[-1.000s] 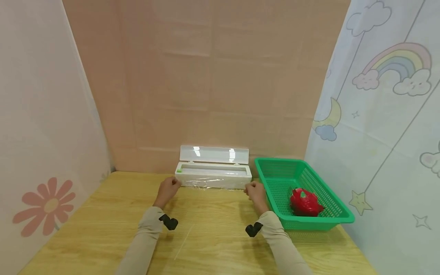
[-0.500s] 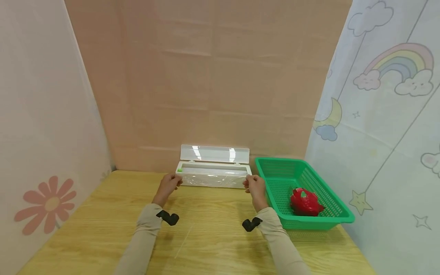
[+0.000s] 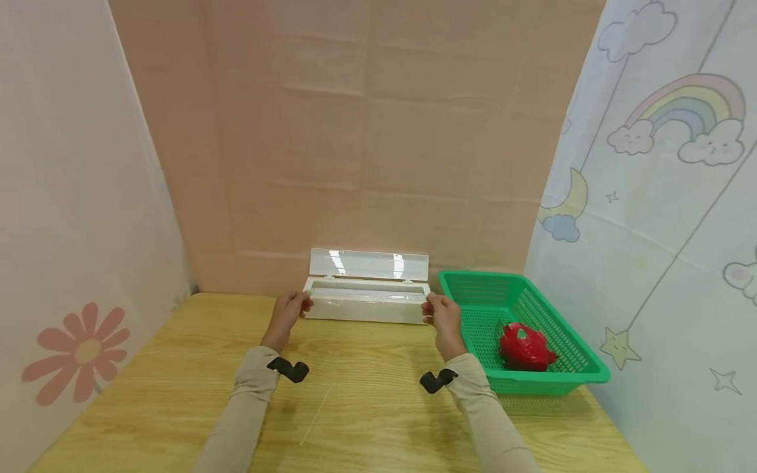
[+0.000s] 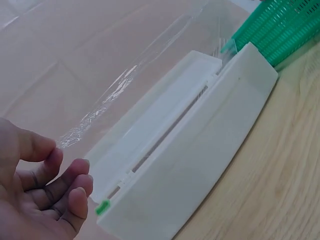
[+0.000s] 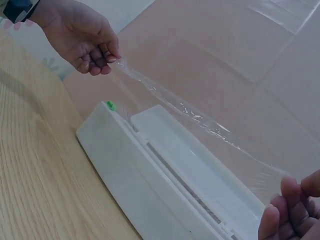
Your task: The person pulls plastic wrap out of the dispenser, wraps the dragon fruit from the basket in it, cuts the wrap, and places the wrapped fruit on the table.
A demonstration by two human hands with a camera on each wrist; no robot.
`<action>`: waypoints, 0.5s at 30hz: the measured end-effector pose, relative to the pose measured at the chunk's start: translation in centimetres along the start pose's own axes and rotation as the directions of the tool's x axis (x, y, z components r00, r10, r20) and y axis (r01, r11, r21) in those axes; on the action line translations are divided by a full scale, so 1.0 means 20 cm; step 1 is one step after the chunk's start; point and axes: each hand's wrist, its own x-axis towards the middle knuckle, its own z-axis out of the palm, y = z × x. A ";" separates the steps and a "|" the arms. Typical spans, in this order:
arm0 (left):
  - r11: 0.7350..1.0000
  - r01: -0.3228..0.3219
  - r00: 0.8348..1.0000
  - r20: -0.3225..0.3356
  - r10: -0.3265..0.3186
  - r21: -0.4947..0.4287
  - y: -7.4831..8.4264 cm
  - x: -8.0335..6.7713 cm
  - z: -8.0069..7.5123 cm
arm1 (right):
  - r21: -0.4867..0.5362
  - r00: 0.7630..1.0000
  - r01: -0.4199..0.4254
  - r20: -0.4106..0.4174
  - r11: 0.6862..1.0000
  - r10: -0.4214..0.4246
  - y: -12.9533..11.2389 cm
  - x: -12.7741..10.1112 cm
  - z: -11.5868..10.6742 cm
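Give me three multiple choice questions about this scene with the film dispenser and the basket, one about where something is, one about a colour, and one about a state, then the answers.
1. Where does the red fruit lie?
A. in the basket
B. on the table
C. inside the dispenser

2. What colour is the basket?
A. blue
B. green
C. white

3. How does the dispenser's lid stand?
A. shut flat
B. taken off, lying on the table
C. open, upright at the back

Answers:
1. A, the fruit sits within the mesh walls.
2. B, its rim and mesh are green.
3. C, the lid rises behind the open slot, while the left hand and right hand each pinch an end of the film stretched above it.
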 end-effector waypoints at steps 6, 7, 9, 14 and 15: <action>0.995 -0.008 0.997 -0.071 0.001 -0.101 0.06 0.03 0.03 | 0.072 0.999 0.024 0.029 0.997 -0.026 -0.03 0.04 0.02; 0.993 -0.014 0.997 -0.079 0.005 -0.116 0.07 0.04 0.03 | 0.084 0.999 0.026 0.029 0.996 -0.029 -0.04 0.05 0.02; 0.988 -0.026 0.996 -0.092 0.012 -0.150 0.08 0.05 0.04 | 0.097 0.998 0.037 0.037 0.995 -0.041 -0.06 0.06 0.03; 0.981 -0.039 0.995 -0.100 0.020 -0.191 0.11 0.06 0.05 | 0.136 0.999 0.035 0.029 0.990 -0.039 -0.08 0.09 0.03; 0.981 -0.040 0.995 -0.099 0.021 -0.192 0.12 0.06 0.05 | 0.146 0.999 0.032 0.025 0.989 -0.036 -0.08 0.09 0.03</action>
